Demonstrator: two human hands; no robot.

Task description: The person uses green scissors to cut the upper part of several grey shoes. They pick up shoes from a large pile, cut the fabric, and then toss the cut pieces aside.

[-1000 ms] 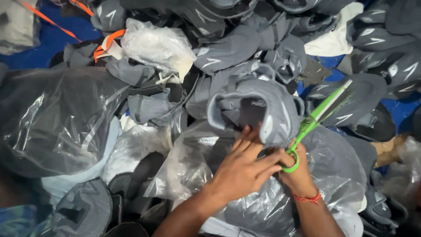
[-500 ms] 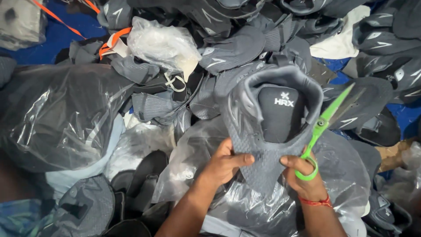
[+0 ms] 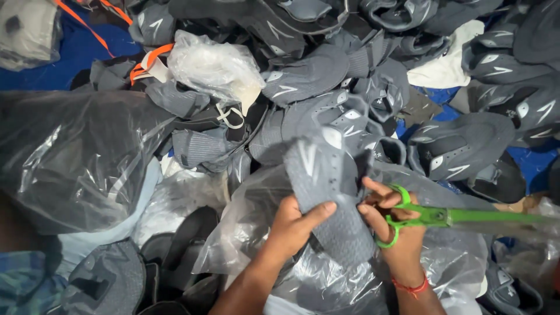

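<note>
Left hand [image 3: 294,224] grips shoe upper [image 3: 326,192]; right hand [image 3: 396,230] holds scissors [image 3: 443,217]

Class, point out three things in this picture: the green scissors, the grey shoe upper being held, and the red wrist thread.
green scissors [image 3: 434,217], head view, on the handle near the pivot.
grey shoe upper [image 3: 326,175], head view, on its textured knit panel.
red wrist thread [image 3: 410,287], head view, across the right wrist.

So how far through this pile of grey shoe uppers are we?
Done: cannot tell which are finished; nothing marks off the clear bags of uppers. In hand: the left hand holds one grey shoe upper, while the right hand grips green-handled scissors. Left: a large loose heap of uppers lies beyond.
</note>
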